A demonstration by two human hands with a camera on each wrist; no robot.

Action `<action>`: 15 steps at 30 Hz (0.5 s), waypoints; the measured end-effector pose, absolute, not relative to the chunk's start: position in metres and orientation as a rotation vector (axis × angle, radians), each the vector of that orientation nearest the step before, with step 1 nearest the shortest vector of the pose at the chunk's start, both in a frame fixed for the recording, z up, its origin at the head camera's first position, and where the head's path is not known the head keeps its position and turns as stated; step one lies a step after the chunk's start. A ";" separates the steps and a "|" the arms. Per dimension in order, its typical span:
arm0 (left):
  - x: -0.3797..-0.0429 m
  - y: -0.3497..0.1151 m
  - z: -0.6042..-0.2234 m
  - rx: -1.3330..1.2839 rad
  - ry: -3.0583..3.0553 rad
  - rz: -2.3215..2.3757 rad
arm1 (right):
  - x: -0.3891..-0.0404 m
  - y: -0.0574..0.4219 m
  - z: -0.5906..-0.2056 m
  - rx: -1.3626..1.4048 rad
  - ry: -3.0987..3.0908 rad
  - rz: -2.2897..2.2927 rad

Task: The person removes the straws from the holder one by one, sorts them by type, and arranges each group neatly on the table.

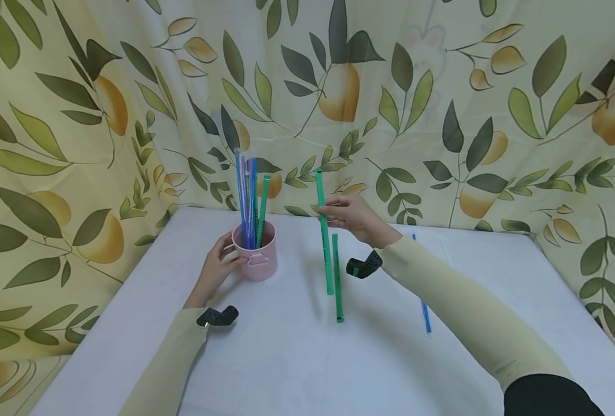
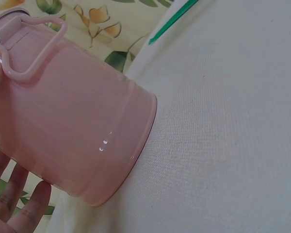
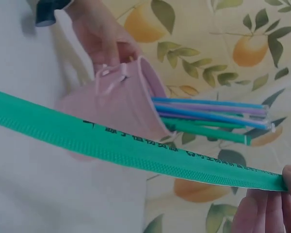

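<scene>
My left hand point(image 1: 216, 268) holds the side of a pink bucket point(image 1: 266, 263), thumb near its small wire handle point(image 2: 51, 53) and fingers round the far side. Upright in the bucket stand several blue and purple straws point(image 1: 244, 196) and green wrapped straws point(image 1: 264, 202). To the right, my right hand point(image 1: 356, 219) pinches a long green wrapped straw point(image 1: 324, 248) near its upper end, so it hangs down over the table. Printed dark characters and a ribbed edge show along its wrapper point(image 3: 136, 145) in the right wrist view. Beside it is another green wrapped straw point(image 1: 337, 283).
A blue straw point(image 1: 425, 315) lies on the white-covered table point(image 1: 286, 358), partly behind my right forearm. Patterned cloth point(image 1: 307, 86) with leaves and orange fruit hangs behind the table and at its left side. Each wrist carries a black camera mount point(image 1: 218, 316).
</scene>
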State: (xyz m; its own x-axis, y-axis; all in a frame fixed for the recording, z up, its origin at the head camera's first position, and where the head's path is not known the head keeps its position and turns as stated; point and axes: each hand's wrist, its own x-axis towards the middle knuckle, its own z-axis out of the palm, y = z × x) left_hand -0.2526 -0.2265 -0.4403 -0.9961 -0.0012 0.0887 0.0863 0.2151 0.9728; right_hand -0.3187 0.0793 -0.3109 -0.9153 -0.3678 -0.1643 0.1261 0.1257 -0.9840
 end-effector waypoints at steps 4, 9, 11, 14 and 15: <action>-0.256 -0.228 -0.447 -0.097 -2.380 -1.916 | -0.313 0.095 -0.322 -0.194 2.026 -1.834; -0.257 -0.227 -0.447 -0.103 -2.371 -1.921 | -0.309 0.113 -0.340 -0.128 2.056 -1.793; -0.257 -0.227 -0.447 -0.100 -2.373 -1.915 | -0.309 0.121 -0.347 -0.112 2.066 -1.779; -0.258 -0.227 -0.448 -0.092 -2.380 -1.908 | -0.310 0.132 -0.359 -0.065 2.061 -1.774; -0.258 -0.227 -0.448 -0.086 -2.383 -1.906 | -0.310 0.135 -0.362 -0.043 2.067 -1.764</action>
State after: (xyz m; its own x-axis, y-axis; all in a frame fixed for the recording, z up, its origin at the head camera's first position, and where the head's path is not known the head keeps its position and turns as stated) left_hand -0.2576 -0.2272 -0.4480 -0.9945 -0.0114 0.1045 0.0994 0.2204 0.9703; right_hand -0.3100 0.1350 -0.3621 -0.9108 -0.2901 -0.2938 0.2445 0.1944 -0.9500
